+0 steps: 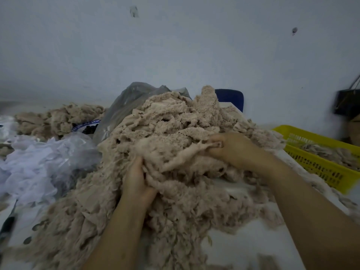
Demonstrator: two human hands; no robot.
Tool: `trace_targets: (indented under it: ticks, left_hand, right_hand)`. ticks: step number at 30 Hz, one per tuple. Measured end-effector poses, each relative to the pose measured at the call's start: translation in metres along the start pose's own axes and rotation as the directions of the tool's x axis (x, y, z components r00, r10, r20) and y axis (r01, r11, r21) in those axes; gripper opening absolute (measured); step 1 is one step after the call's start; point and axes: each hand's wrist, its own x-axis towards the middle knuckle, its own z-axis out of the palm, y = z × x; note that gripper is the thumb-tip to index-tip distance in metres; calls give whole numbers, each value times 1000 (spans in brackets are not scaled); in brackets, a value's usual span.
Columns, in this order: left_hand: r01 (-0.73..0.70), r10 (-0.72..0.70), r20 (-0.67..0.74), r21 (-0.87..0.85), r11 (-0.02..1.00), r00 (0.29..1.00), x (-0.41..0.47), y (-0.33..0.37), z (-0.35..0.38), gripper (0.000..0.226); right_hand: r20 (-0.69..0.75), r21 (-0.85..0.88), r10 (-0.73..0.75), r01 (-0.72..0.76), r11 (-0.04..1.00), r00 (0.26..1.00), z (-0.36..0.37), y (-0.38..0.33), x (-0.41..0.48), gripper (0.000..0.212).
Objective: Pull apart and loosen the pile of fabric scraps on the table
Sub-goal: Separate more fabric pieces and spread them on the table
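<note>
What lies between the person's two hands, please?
In the head view, a bunched strand of beige fabric scraps stretches between left hand and right hand.

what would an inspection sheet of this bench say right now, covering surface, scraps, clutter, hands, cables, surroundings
surface: white table, mostly buried under fabric
job's things: large beige pile of fabric scraps at centre; smaller heap of the same stuff at back left
clutter: white plastic at left; grey bag behind the pile; yellow basket at right with some scraps inside
hands: left hand grips the pile with its fingertips buried in it; right hand pinches a strand on the pile's right side
cables: none certain; thin dark lines at far right may be straps
surroundings: pale wall; blue chair back; blurred black object at right
</note>
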Motion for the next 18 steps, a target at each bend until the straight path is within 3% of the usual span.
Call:
trace_targets:
  ticks: [2, 4, 6, 9, 12, 13, 15, 16, 18]
  left_hand:
    - [-43, 20, 71, 354, 934, 997, -3, -9, 6, 41]
    - [-101, -58, 225, 637, 764, 973, -8, -21, 11, 41]
    - [-118, -158, 304, 720, 684, 940, -13, -27, 10, 42]
    - [-82, -132, 256, 681, 727, 958, -12, -24, 8, 48]
    - [15, -50, 59, 492, 871, 997, 1, -19, 6, 51]
    - [80, -90, 13, 357, 931, 996, 5, -17, 3, 49]
    - [236, -235, -19, 72, 969, 972, 10, -11, -2, 46]
    - [309, -309, -16, -35, 950, 951, 10, -10, -4, 46]
    - [409, -410, 30, -145, 901, 912, 9, -12, -2, 56]
  right_hand:
    - [172, -107, -92, 111, 988, 981, 10, -13, 2, 14]
    - [240, -202, -188, 238, 950, 953, 17, -27, 7, 21]
    - [252, -285, -234, 304, 909, 939, 19, -39, 14, 32]
    - [130, -225, -216, 241, 944, 968, 14, -45, 20, 24]
    - [-249, 90, 9, 14, 996, 968, -2, -40, 23, 32]
    - [-334, 298, 158, -55, 953, 929, -10, -36, 24, 34]
    - [-367, 634, 382, -72, 770, 848, -25, -28, 27, 28]
    - [-367, 673, 410, -66, 737, 835, -27, -28, 29, 26]
    - [-369, 530, 307, -73, 845, 877, -23, -34, 32, 34]
